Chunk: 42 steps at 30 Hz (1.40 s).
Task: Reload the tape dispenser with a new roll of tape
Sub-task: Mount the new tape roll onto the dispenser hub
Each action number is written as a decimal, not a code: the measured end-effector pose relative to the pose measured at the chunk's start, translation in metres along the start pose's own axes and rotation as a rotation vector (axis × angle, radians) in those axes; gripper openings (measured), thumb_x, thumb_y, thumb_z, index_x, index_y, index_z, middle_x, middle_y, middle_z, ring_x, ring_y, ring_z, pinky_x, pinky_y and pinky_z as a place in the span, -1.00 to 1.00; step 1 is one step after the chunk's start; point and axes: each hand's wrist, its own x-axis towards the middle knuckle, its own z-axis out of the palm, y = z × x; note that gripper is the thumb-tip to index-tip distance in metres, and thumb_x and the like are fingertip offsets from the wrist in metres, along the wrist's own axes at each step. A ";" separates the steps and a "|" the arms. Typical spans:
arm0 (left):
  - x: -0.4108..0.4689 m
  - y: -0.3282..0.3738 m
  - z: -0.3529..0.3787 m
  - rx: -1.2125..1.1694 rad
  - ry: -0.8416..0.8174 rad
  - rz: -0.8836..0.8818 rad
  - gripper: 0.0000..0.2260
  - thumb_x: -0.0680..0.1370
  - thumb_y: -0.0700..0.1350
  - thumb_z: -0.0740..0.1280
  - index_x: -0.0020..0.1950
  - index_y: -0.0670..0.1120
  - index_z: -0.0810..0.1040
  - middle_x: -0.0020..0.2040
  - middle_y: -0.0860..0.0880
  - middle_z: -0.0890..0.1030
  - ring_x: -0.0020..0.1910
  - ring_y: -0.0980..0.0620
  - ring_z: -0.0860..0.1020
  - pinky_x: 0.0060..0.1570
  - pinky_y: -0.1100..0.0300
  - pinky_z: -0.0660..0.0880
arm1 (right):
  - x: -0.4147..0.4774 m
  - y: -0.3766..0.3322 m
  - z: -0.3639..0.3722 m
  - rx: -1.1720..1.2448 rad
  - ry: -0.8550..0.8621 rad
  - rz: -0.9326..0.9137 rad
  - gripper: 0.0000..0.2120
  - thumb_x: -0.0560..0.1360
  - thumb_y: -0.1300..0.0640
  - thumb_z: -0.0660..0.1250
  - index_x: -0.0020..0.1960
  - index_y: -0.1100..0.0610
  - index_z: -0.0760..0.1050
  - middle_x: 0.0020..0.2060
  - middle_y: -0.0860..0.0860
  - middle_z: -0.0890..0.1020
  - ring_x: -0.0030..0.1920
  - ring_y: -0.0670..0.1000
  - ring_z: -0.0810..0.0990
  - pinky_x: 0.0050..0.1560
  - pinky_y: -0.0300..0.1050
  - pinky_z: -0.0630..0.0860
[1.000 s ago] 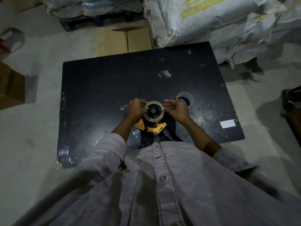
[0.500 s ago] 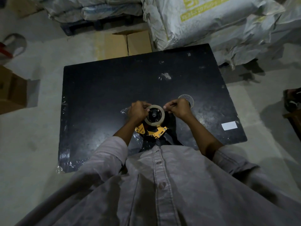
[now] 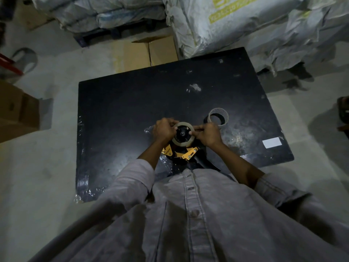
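Head view: tape dispenser (image 3: pixel 186 155) handle points toward the person.

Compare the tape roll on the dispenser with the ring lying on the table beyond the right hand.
The tape roll sits on the tape dispenser, gripped by the left hand and right hand; the empty core lies loose and untouched on the black table. The tape roll's wall looks thick, the empty core's thin. The roll's centre holds the dispenser's hub; the core's is open. Both are pale rings.
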 end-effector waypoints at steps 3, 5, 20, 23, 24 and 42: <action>-0.002 -0.001 0.001 -0.005 0.022 -0.023 -0.73 0.59 -0.05 0.55 0.27 0.18 0.79 0.24 0.07 0.80 0.25 -0.05 0.74 0.23 0.00 0.71 | -0.016 0.008 0.007 0.126 0.005 0.054 -0.64 0.56 0.06 0.64 0.31 0.14 0.76 0.06 0.08 0.84 0.05 -0.04 0.81 0.19 -0.04 0.72; -0.005 -0.001 0.003 -0.029 0.033 -0.046 -0.75 0.61 -0.09 0.55 0.26 0.14 0.80 0.20 0.05 0.81 0.23 -0.03 0.74 0.21 0.04 0.70 | -0.025 0.014 0.010 0.156 0.004 0.061 -0.65 0.58 0.07 0.62 0.33 0.13 0.75 0.07 0.07 0.84 0.04 -0.06 0.81 0.17 -0.07 0.73; -0.008 0.004 -0.007 -0.026 -0.011 -0.013 -0.78 0.59 -0.11 0.58 0.22 0.11 0.81 0.15 0.06 0.82 0.19 0.01 0.75 0.18 0.07 0.68 | -0.006 0.027 -0.016 -0.072 0.085 -0.397 -0.85 0.57 0.26 0.58 0.13 0.16 0.82 0.03 0.13 0.83 -0.03 0.12 0.80 0.05 0.12 0.73; -0.007 0.005 -0.008 -0.021 -0.022 -0.011 -0.77 0.60 -0.12 0.57 0.23 0.10 0.81 0.17 0.04 0.82 0.20 -0.01 0.76 0.26 -0.01 0.70 | -0.002 0.031 -0.014 -0.141 0.106 -0.494 -0.86 0.61 0.21 0.54 0.15 0.14 0.82 0.01 0.13 0.83 -0.06 0.15 0.80 0.00 0.02 0.70; -0.007 0.004 -0.008 -0.019 -0.022 -0.008 -0.77 0.60 -0.13 0.57 0.24 0.09 0.80 0.18 0.03 0.82 0.21 -0.02 0.75 0.28 0.00 0.69 | -0.002 0.032 -0.012 -0.154 0.121 -0.515 -0.86 0.62 0.21 0.54 0.15 0.15 0.82 -0.01 0.13 0.83 -0.08 0.15 0.79 -0.02 -0.05 0.66; -0.026 0.015 -0.006 0.356 -0.349 0.221 0.09 0.33 0.26 0.71 0.75 0.34 0.20 0.76 -0.05 0.25 0.71 -0.29 0.19 0.60 -0.46 0.24 | -0.021 0.044 0.004 0.053 0.063 -0.365 -0.73 0.59 0.06 0.60 0.26 0.10 0.77 0.08 0.03 0.82 -0.08 -0.06 0.80 0.01 -0.03 0.75</action>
